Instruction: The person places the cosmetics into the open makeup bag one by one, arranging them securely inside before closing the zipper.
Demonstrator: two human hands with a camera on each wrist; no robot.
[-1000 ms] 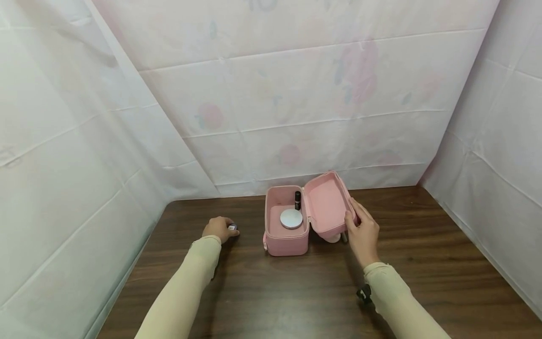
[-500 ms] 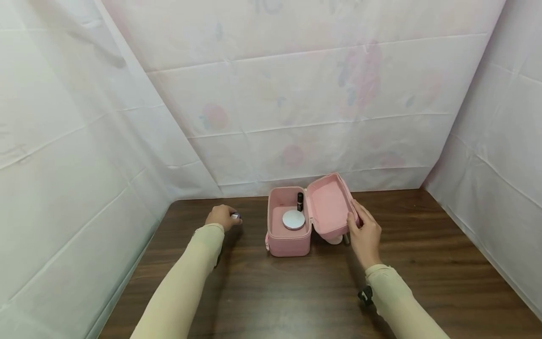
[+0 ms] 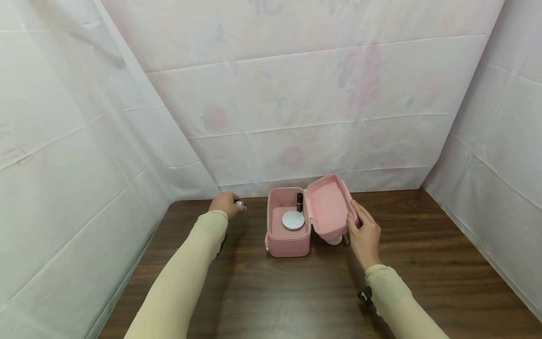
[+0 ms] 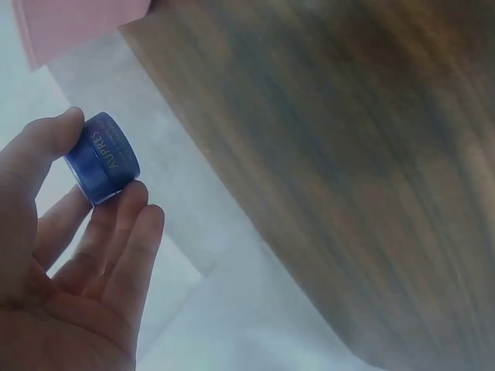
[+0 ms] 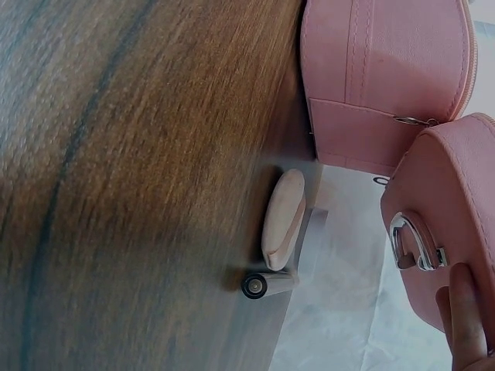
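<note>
the left hand point(image 3: 224, 204) is raised above the dark wood-grain counter point(image 3: 296, 292), well left of the pink rectangular fabric case point(image 3: 288, 235), and pinches a small round blue jar with gold lettering point(image 4: 102, 157) between the thumb and the curled fingers point(image 4: 128, 232); in the head view only the jar's pale end shows at the fingertips. the right hand point(image 3: 363, 235) rests on the outer edge of the case's open pink lid point(image 3: 328, 205), its thumb and fingers clamped on that edge, a fingertip lying just beside the lid's silver metal clasp point(image 5: 414, 241). inside the open case lie a round flat silver-white compact point(image 3: 293, 220) and, behind it, a dark upright tube point(image 3: 299, 201). under the tilted lid, on the counter, sit a pale oval object point(image 5: 283, 219) and a small silver cylinder point(image 5: 267, 284) just beside it.
</note>
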